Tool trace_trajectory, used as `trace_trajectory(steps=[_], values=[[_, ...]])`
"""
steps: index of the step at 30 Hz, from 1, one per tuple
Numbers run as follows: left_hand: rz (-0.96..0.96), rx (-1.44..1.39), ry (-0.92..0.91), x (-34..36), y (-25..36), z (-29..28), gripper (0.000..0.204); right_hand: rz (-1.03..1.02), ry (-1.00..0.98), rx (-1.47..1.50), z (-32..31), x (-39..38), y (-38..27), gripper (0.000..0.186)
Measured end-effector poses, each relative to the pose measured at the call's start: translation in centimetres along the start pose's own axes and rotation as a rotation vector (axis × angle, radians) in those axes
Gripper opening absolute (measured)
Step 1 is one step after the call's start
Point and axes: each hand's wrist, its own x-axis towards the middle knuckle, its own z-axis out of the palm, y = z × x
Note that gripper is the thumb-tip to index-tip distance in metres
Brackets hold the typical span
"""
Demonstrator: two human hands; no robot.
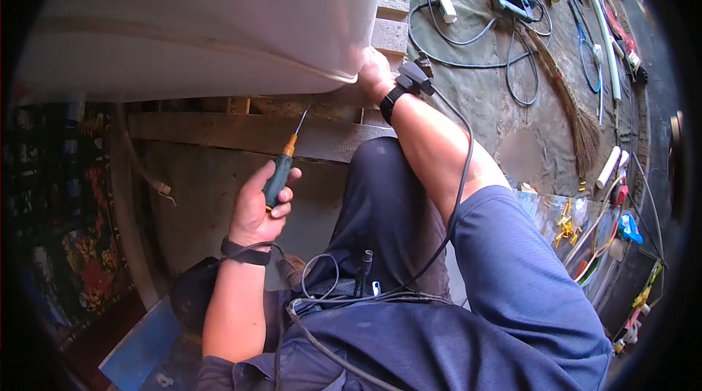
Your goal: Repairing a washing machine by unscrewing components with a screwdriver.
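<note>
Steadying seems in hand: the right hand [376, 75], grip hidden, is at the smooth white casing [219, 25] over the brown wooden pallet's [314, 136] near edge, while the left hand [257, 208] grasps a green-and-orange screwdriver [278, 177], its tip probably needing aligning next.

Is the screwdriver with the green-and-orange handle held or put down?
Held: the person's left hand wraps around the green-and-orange-handled screwdriver, its slim metal shaft pointing away from the body.

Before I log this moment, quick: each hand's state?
Left hand: closed around a screwdriver.
Right hand: partly hidden by the white casing; open or closed, cannot tell.
</note>
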Motion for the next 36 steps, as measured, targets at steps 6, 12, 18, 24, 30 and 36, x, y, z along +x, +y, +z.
trace_trajectory(steps=[6, 12, 18, 24, 30, 36], values=[[0.646, 0.787, 0.24, 0.2, -2.5, 0.1, 0.035, 0.093, -0.01, 0.035, 1.4, -0.9, -1.8, 0.042], [0.328, 0.129, 0.04, 0.1, -1.0, -0.9, 0.034, 0.022, -0.004, 0.145, 0.6, -0.3, -0.1, 0.041], [-0.17, -0.355, -0.135, 0.0, 0.1, -2.4, 0.023, 0.083, -0.019, 0.013, 1.3, -1.0, -1.8, 0.041], [0.714, 0.824, 0.095, 0.6, 0.5, -0.3, 0.041, 0.031, -0.002, 0.097, -0.5, 1.6, 1.9, 0.038], [-0.347, -0.736, -0.208, -0.9, -0.1, -0.8, 0.03, -0.068, -0.029, 0.054, 1.9, 0.4, 1.1, 0.036], [0.432, 0.722, 0.053, 0.2, 1.0, -0.5, 0.04, 0.057, 0.007, 0.108, 1.0, 0.0, -0.2, 0.041]])
